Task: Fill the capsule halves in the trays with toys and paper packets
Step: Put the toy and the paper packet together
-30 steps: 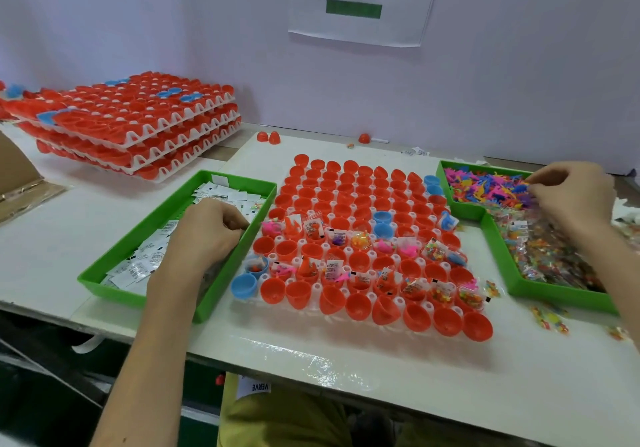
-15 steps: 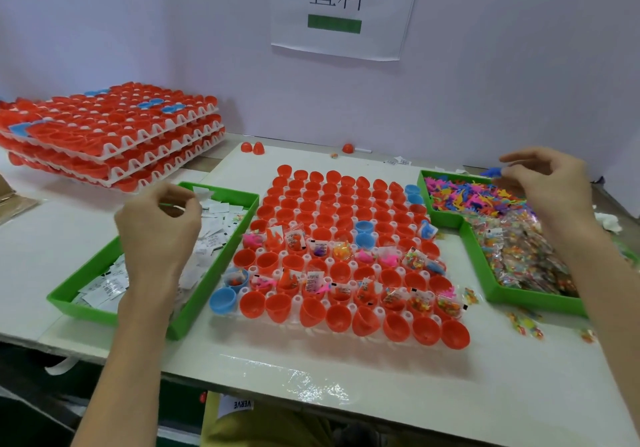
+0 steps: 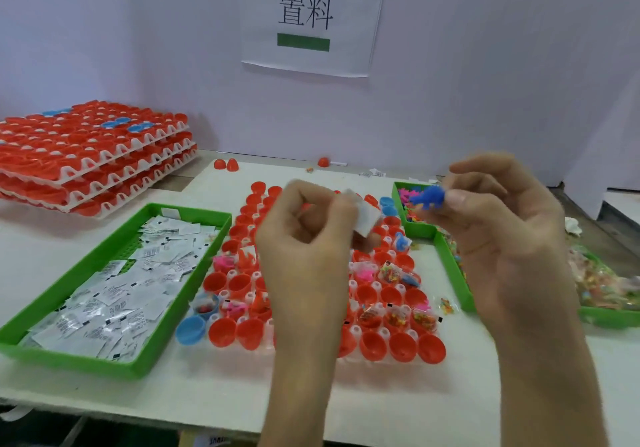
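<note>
A white tray of red and a few blue capsule halves (image 3: 401, 346) lies in the middle of the table; several halves in its middle rows hold toys and packets. My left hand (image 3: 304, 238) hovers above the tray and pinches a white paper packet (image 3: 365, 218). My right hand (image 3: 498, 225) is raised beside it, pinching a small blue toy (image 3: 429, 197) between thumb and fingers. Both hands hide part of the tray.
A green bin of white paper packets (image 3: 114, 294) sits at the left. A green bin of coloured toys and clear bags (image 3: 450, 266) is at the right. Stacked trays of red capsule halves (image 3: 93, 155) stand at back left. Loose red halves (image 3: 227, 164) lie behind.
My left hand moved right from the packet bin to above the tray with a packet. My right hand lifted from the toy bin toward the centre with a blue toy.
</note>
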The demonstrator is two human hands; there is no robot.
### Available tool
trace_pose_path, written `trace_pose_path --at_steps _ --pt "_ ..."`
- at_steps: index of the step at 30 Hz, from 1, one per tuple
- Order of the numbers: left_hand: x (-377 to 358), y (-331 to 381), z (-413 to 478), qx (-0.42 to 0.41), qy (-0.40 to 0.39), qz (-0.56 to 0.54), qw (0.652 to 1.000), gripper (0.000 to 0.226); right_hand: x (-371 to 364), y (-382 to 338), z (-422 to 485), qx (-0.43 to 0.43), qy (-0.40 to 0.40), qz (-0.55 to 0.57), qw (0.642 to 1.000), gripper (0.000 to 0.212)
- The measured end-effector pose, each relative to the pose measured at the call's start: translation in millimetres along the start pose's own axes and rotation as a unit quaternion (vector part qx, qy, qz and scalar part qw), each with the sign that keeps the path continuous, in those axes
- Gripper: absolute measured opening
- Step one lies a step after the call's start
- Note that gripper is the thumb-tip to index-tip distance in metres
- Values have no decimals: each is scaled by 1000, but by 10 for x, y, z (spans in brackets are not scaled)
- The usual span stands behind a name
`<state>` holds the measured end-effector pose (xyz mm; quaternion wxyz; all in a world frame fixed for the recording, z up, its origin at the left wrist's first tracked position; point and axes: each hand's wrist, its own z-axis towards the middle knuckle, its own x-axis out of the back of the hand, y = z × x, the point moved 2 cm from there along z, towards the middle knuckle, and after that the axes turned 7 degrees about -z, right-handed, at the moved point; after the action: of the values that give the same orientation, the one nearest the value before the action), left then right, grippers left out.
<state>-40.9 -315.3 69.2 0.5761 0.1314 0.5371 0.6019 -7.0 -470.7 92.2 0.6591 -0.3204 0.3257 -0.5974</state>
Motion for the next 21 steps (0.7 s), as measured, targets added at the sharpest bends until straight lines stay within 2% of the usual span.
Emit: trace_pose_path --at_steps 3,6,13,16,21 --pt "-54 -93 -113 60 -33 -26 997 13 53 -35 -122 15 19 -15 1000 20" --pt "-37 -101 -116 69 -41 -33 996 9 64 -66 -222 16 28 -53 998 22" --pt "-119 -100 -190 113 -72 -102 986 16 -1 -53 -307 -4 57 -77 995 17" --pt "-162 -102 -226 112 -79 -99 986 26 -11 -62 -315 -1 68 -97 993 18" --pt "-204 -151 -271 116 -77 -117 983 12 -7 -34 -324 -9 111 -148 983 20"
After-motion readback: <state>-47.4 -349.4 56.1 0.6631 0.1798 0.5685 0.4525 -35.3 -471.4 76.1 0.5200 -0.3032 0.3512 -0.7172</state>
